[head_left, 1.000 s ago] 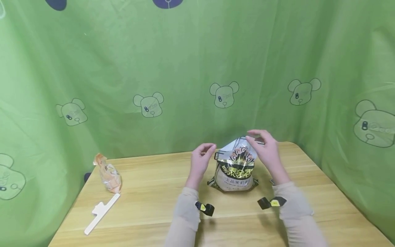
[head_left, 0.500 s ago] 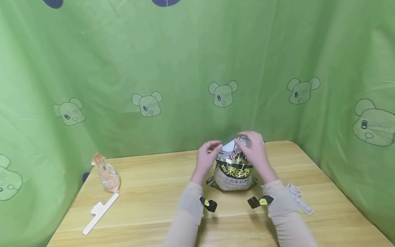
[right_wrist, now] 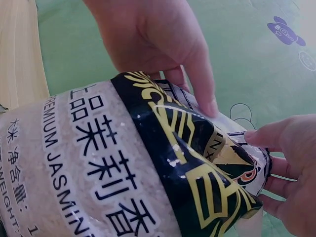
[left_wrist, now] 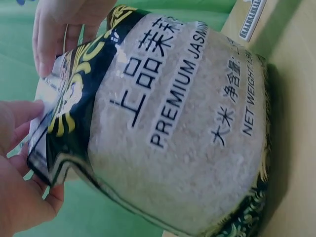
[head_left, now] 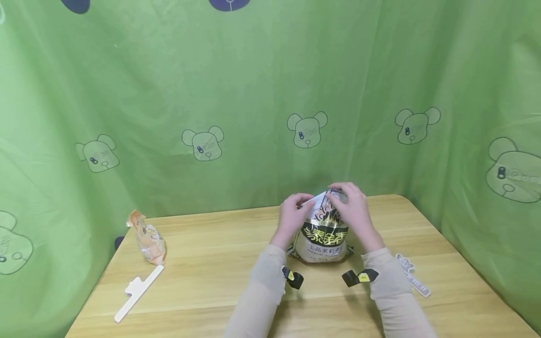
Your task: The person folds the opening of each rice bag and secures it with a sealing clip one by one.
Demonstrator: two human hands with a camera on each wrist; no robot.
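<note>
A clear bag of rice [head_left: 323,249] with a black and gold band stands upright on the table, its top edge folded over at a slant. My left hand [head_left: 292,215] pinches the upper left edge, thumb in front and fingers behind. At the upper right, my right hand [head_left: 352,206] pinches the top, also with its thumb on the front. In the left wrist view the rice bag [left_wrist: 173,118] shows its printed front, with the left hand [left_wrist: 22,182] at its top corner. The right wrist view has the right hand [right_wrist: 291,168] gripping the bag's folded top.
On the left of the wooden table [head_left: 203,281] lie a crumpled orange and clear packet [head_left: 149,240] and a white sealing clip [head_left: 137,293]. A pale ruler-like piece with a cartoon top [head_left: 414,277] lies by the right forearm. A green curtain [head_left: 253,94] surrounds the table.
My left hand has moved right, from beside the bag onto its upper edge. The right hand has shifted slightly left and down, and the bag's top now sits lower and folded.
</note>
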